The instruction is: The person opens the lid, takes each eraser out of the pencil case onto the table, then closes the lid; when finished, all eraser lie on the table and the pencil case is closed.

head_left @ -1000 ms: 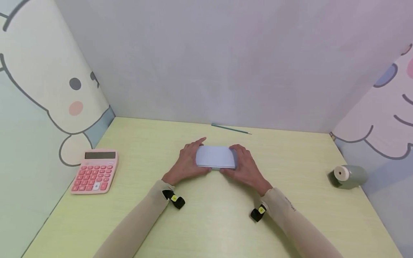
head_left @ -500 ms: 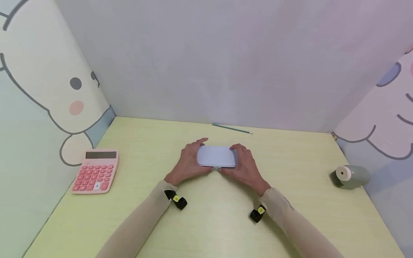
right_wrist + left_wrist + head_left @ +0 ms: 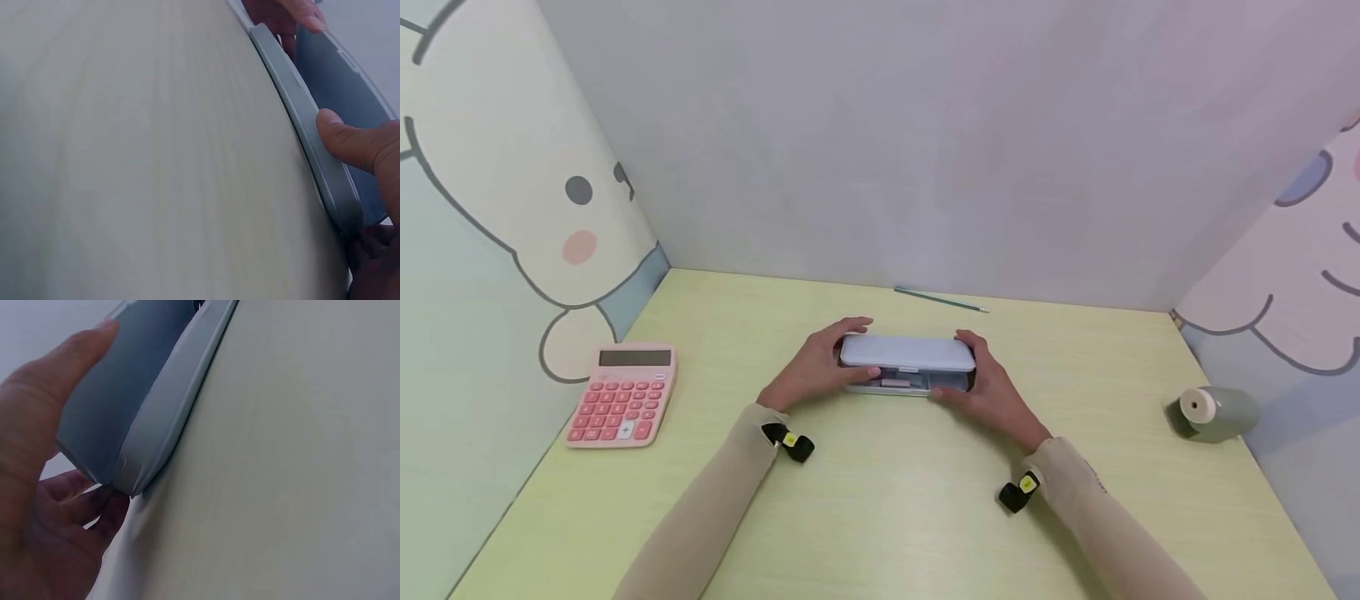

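We see a yellow-green desk (image 3: 880, 517), big cartoon panels left and right. Mid-desk sits a pale blue pencil case (image 3: 907, 352), lid lifted partway, hinge at the far side; opening looks started, not finished. Left hand (image 3: 808, 367) clasps its left end, right hand (image 3: 992, 385) clasps its right end, thumbs at the near edge. Inside we glimpse something small and pink, otherwise unclear. Pink calculator (image 3: 622, 396) far left, grey-green sharpener (image 3: 1213, 411) far right, pencil (image 3: 940, 299) at the back wall.

Smooth matt plastic pencil case (image 3: 907, 353), pale wood-grain table (image 3: 880, 500)
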A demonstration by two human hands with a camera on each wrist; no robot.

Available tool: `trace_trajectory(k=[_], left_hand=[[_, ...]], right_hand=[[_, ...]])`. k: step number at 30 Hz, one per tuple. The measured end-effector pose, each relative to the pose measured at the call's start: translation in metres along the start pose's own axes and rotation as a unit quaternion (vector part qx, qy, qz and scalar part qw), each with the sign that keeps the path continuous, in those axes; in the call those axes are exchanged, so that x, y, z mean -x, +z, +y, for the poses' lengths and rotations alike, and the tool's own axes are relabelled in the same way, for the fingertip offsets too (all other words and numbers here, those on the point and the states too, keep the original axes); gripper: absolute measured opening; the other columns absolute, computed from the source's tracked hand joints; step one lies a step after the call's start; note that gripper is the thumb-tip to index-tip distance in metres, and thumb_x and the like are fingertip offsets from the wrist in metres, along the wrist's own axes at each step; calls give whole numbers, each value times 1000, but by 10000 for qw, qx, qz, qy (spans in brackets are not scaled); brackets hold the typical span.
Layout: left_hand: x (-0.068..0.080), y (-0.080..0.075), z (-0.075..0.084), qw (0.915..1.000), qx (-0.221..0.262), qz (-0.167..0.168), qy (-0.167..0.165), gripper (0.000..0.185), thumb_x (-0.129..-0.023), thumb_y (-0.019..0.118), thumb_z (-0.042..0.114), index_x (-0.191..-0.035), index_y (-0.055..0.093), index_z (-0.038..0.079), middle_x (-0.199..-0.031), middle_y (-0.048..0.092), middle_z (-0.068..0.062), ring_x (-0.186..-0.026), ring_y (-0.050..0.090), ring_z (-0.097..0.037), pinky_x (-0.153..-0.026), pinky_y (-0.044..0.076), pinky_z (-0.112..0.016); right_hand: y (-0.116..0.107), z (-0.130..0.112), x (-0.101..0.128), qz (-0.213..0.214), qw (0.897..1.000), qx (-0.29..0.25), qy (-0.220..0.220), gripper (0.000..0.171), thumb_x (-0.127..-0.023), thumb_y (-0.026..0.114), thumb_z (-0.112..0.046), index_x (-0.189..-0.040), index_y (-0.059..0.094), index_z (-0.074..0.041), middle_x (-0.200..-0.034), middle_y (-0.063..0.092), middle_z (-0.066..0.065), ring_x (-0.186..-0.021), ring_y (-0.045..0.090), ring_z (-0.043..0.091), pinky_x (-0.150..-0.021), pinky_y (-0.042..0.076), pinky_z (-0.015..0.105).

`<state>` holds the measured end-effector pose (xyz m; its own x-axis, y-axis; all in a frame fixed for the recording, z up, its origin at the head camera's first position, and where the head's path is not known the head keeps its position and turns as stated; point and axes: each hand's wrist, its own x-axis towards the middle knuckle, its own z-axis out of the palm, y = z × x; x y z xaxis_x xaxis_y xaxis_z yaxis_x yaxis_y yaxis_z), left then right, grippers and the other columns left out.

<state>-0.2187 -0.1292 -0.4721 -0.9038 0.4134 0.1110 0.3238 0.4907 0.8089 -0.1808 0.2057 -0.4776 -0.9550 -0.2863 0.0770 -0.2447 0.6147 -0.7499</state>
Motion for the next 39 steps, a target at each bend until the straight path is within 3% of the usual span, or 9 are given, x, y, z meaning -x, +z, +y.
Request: trace_trajectory(k=[3, 7, 14, 20, 26, 32, 39], left_hand=[[0, -4, -1, 9990, 332, 127, -264, 75, -90, 82, 59, -155, 54, 35, -147, 66, 2, -130, 66, -24, -115, 51, -51], [-4, -5, -1, 9955, 719, 310, -531, 68, -97, 74, 58, -155, 55, 28, -143, 69, -3, -132, 68, -28, -118, 52, -53], [-16, -3, 1, 9923, 543, 798, -770, 63, -105, 56, 65, -152, 58, 23, -139, 73, -14, -130, 70, -31, -118, 51, -55], [-22, -1, 0, 9869, 626, 1288, -749, 54, -113, 47, 54, -153, 55, 19, -120, 80, -19, -107, 78, -33, -104, 57, -51], [-25, 4, -3, 9807, 651, 1747, -581, 50, -112, 58, 32, -159, 45, 23, -115, 80, -22, -94, 81, -32, -80, 67, -40], [-24, 6, -5, 9813, 332, 1843, -454, 59, -108, 64, 15, -158, 40, 36, -118, 77, -20, -98, 82, -32, -82, 68, -44], [-20, 5, -7, 9843, -182, 1722, -356, 60, -107, 64, 14, -160, 42, 33, -115, 77, -18, -100, 77, -32, -88, 64, -48]], right_hand=[[-1, 0, 0, 4, 10000, -52, 39, 118, -82, 94, -44, -169, 18, -20, -162, 49, 15, -141, 54, 35, -123, 41, 60], [-2, -3, -1, -23, 9998, -100, 144, 120, -81, 95, -41, -168, 15, -22, -160, 51, 17, -146, 53, 37, -125, 39, 63], [-4, -3, 0, 120, 9987, -425, 244, 120, -84, 94, -32, -169, 10, -26, -167, 42, 17, -152, 48, 44, -128, 35, 64], [-10, -2, 2, 414, 9964, -551, 489, 115, -87, 92, -25, -170, 13, -23, -169, 39, 18, -150, 48, 45, -126, 39, 64], [-15, -5, 2, 680, 9973, -243, 149, 87, -91, 87, -18, -161, 36, -12, -160, 48, 18, -140, 56, 42, -116, 50, 61], [-17, -10, -4, 690, 9962, 347, -403, 45, -95, 83, -14, -135, 64, -8, -142, 59, 17, -123, 66, 38, -105, 58, 57], [-17, -15, -10, 490, 9959, 722, -230, 42, -97, 81, -14, -135, 69, -4, -132, 72, 18, -118, 67, 36, -103, 59, 55]])
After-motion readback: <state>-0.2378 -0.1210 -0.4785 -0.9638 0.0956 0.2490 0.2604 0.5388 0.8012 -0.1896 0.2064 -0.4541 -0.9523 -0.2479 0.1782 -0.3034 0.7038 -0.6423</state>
